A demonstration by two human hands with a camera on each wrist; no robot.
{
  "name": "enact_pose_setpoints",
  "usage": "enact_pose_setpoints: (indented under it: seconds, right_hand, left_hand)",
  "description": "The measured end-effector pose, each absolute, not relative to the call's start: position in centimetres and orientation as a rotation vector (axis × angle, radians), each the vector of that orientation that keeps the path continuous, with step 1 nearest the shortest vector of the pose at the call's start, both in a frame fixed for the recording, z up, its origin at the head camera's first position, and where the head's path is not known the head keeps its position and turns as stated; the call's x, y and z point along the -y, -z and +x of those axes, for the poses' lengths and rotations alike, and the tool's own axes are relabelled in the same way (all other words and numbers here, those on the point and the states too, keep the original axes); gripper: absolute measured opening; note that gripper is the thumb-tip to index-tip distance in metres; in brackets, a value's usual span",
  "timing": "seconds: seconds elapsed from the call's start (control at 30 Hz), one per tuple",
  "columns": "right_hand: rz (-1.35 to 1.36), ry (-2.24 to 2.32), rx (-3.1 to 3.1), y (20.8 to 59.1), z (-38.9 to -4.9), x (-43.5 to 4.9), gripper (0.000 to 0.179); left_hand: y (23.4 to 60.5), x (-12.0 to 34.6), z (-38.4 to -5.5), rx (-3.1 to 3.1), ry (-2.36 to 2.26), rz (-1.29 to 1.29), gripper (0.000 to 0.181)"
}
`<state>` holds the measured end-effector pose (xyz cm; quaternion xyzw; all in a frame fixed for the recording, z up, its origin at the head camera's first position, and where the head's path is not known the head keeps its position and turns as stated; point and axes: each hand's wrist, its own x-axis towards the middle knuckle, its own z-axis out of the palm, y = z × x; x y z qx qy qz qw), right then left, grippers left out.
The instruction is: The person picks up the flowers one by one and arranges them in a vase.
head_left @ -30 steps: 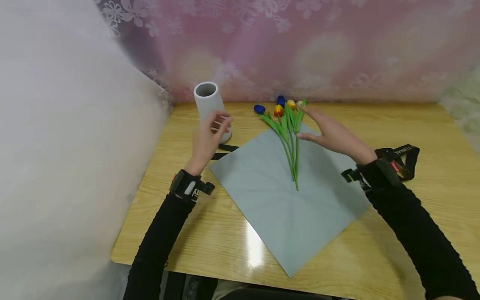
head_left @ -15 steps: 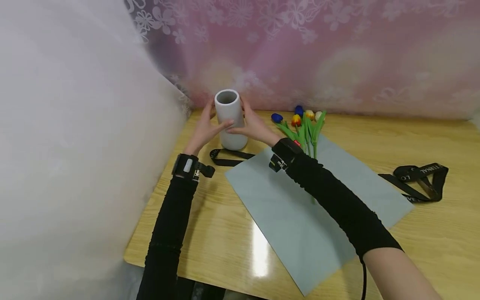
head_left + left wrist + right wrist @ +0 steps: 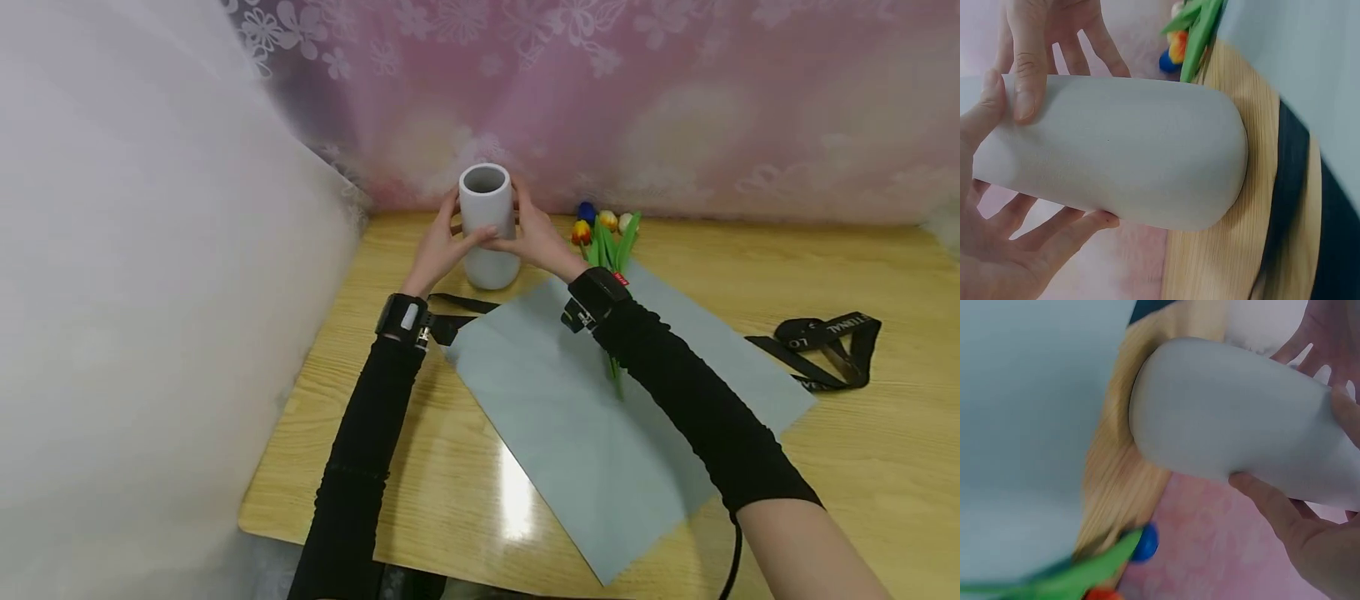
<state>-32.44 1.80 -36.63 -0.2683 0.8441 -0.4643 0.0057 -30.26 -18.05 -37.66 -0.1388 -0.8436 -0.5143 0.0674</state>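
A white cylindrical vase (image 3: pixel 491 268) stands upright near the back of the table. My left hand (image 3: pixel 442 246) grips it from the left, its thumb across the front and its fingers round the side. From the right, my right hand (image 3: pixel 542 242) holds the same vase, with the two thumbs close together at the front. The vase's far side is hidden, and I cannot tell whether its base touches the table. Right of it, several tulips (image 3: pixel 609 242) with green leaves lie on a grey-blue wrapping sheet (image 3: pixel 555 450); my right forearm covers part of their stems.
A black ribbon with white lettering (image 3: pixel 828 342) lies at the sheet's right corner. Another black strip (image 3: pixel 465 302) shows beneath the left corner. A pink floral curtain (image 3: pixel 675 108) hangs behind the wooden table (image 3: pixel 420 508), and white fabric (image 3: pixel 150 292) covers the left side.
Both hands came to the vase, the right one leaving the tulips. The vase, gripped on both sides, has since shifted right, closer to the tulips.
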Motion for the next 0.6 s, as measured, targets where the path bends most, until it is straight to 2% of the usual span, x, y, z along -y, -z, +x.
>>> enact_pose_setpoints:
  seconds: [0.23, 0.6]
  right_hand:
    - [-0.758, 1.420, -2.709, 36.7, -32.4, -4.6, 0.107]
    - [-0.757, 1.388, -2.777, 37.0, -30.6, -4.9, 0.104]
  left_hand:
    - [37.4, 15.4, -31.1, 2.550, 1.591, -0.465, 0.091]
    - [37.3, 15.3, -29.7, 2.570, 1.544, -0.527, 0.089]
